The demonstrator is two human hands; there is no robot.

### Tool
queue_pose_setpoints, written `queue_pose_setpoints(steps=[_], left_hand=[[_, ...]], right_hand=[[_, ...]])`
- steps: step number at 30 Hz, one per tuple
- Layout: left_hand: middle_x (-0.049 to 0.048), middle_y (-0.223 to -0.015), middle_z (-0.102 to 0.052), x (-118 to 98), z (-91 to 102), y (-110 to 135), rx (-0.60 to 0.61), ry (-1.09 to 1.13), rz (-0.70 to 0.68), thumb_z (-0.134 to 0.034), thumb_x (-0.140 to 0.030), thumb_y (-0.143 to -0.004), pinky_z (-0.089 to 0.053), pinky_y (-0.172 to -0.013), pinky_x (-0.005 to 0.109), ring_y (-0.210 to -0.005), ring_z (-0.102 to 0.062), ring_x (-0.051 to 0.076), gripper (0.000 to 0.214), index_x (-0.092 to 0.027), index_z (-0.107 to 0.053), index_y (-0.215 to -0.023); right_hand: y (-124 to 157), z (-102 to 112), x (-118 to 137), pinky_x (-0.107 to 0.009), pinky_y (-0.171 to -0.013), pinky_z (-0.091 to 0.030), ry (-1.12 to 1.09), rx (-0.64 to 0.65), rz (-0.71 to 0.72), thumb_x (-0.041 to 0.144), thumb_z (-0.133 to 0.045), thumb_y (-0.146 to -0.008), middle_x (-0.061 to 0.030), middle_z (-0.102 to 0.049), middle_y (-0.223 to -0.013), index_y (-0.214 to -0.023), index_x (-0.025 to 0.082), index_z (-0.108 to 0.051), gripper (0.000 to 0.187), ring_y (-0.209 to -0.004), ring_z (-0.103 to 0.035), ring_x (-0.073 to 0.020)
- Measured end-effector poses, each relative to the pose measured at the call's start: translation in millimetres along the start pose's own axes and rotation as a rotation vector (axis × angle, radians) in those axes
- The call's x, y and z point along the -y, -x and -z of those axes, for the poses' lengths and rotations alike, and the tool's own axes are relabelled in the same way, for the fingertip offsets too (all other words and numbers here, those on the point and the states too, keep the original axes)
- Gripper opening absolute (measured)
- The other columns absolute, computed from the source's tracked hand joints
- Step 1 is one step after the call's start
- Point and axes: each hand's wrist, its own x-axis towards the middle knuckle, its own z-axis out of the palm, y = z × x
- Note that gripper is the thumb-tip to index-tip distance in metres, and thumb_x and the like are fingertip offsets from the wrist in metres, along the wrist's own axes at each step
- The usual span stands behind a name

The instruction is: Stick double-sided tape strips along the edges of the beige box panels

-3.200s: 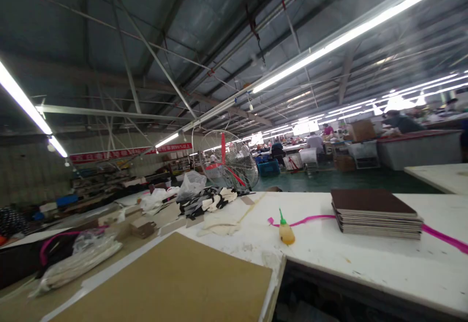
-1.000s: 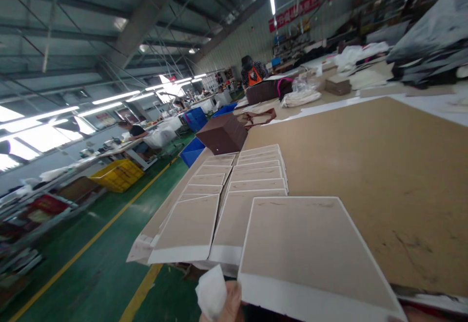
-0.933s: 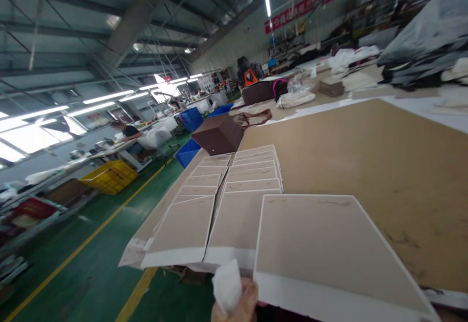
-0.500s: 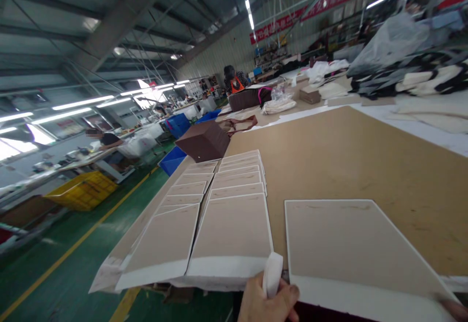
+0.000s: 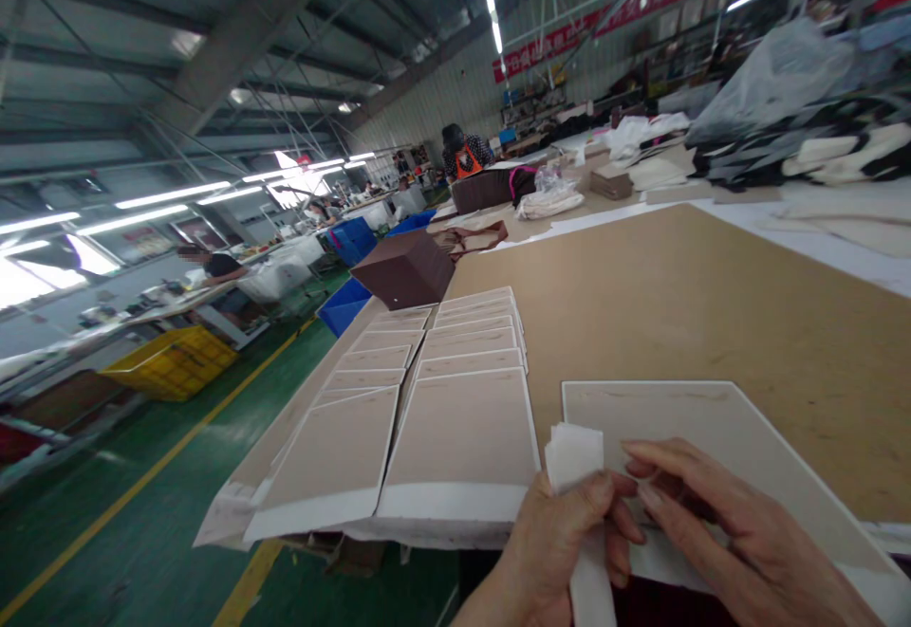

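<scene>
My left hand is closed around a bundle of white strips, whose ends stick up above the thumb and hang down below the palm. Close beside it, my right hand reaches in with thumb and forefinger apart, its fingertips near the left fingers; I see nothing held in it. Under and behind the right hand lies a beige panel with a white border, partly covered by that hand. Left of my hands, overlapping beige panels with white edges lie in two rows along the table's edge.
A brown block-like stack stands beyond the panel rows. The brown tabletop stretches away ahead. Piled fabric and a clear plastic bag lie at the far right. A yellow bin stands on the green floor. Other people work farther off.
My left hand has risen, bringing more of the white strips into view. My right hand has come in from the right edge to beside the left one.
</scene>
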Motion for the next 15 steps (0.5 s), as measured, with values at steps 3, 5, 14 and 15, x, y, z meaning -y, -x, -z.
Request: queue_pose_setpoints(steps=[3,5,14,15], left_hand=[[0.0019,-0.057,-0.059,4,-8.0,4,0.026,0.003,0.010,-0.073,-0.049,-0.072,-0.041,-0.036,0.016,-0.038,-0.049,0.006,0.040,-0.009,-0.066,-0.069],[0.0018,-0.056,-0.059,5,-12.7,6,0.022,0.011,0.023,-0.076,-0.050,-0.069,-0.043,-0.036,0.015,-0.038,-0.050,0.006,0.042,-0.009,-0.065,-0.067],[0.0031,-0.061,-0.062,1,-16.6,3,0.023,-0.037,0.053,-0.081,-0.043,-0.065,-0.044,-0.035,0.014,-0.039,-0.052,0.006,0.041,-0.008,-0.069,-0.082],[0.0045,-0.063,-0.063,1,-15.4,3,0.043,-0.032,0.045,-0.078,-0.046,-0.067,-0.044,-0.035,0.014,-0.040,-0.053,0.007,0.042,-0.007,-0.069,-0.081]], right_hand=[[-6,-18,5,-0.029,-0.060,-0.055,-0.256,0.110,-0.135,0.046,-0.056,-0.089,-0.0006,-0.061,-0.073,-0.119,0.026,-0.055,0.036,-0.062,-0.063,-0.0175],[-7,-25,5,-0.029,-0.048,-0.052,-0.454,0.167,-0.225,0.049,-0.054,-0.090,0.0042,-0.053,-0.059,-0.106,0.023,-0.054,0.031,-0.047,-0.058,-0.0160],[-18,-15,12,-0.023,-0.052,-0.048,-0.191,0.135,-0.132,0.049,-0.054,-0.090,0.0027,-0.049,-0.061,-0.060,0.019,-0.052,0.042,-0.051,-0.058,-0.0115],[-19,-13,12,-0.023,-0.052,-0.048,-0.208,0.160,-0.139,0.050,-0.053,-0.090,0.0028,-0.049,-0.060,-0.061,0.019,-0.052,0.042,-0.050,-0.057,-0.0115]])
